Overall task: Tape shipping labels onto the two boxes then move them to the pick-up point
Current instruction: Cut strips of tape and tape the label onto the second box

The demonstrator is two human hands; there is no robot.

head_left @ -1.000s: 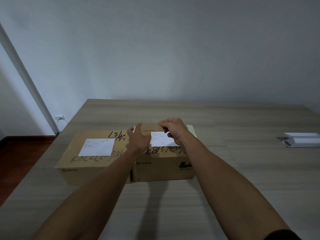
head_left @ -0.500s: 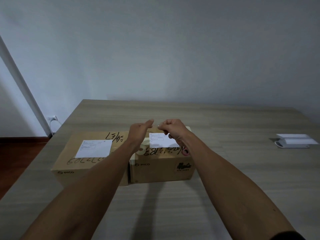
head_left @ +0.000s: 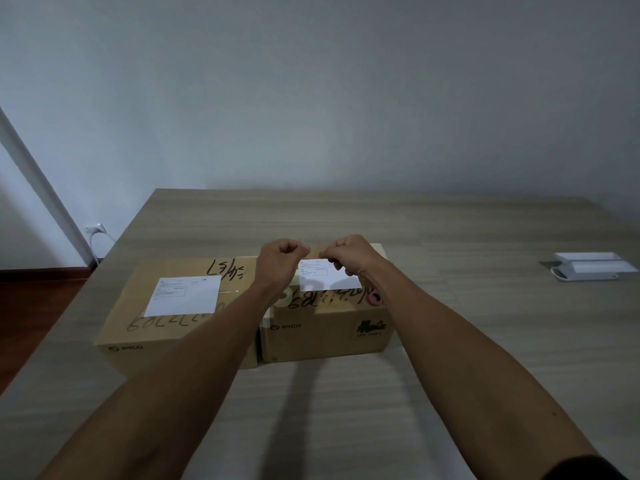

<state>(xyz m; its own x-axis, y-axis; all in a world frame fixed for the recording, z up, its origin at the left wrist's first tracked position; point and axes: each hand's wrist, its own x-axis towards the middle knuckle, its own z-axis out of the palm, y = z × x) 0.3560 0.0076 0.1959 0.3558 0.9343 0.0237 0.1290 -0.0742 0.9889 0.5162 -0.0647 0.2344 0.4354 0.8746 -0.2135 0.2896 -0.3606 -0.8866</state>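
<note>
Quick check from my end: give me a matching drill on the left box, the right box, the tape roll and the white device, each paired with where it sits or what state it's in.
Things:
1. left box
2. right box
3. tape roll
4. white device

Places or states:
A. alone near the table's right edge
B. on the right box's top, partly hidden behind the left wrist
C. label lies flat on its top, no hand near it
D. both hands raised over its label, fingers pinched

Pairs: 1-C, 2-D, 3-B, 4-A
</note>
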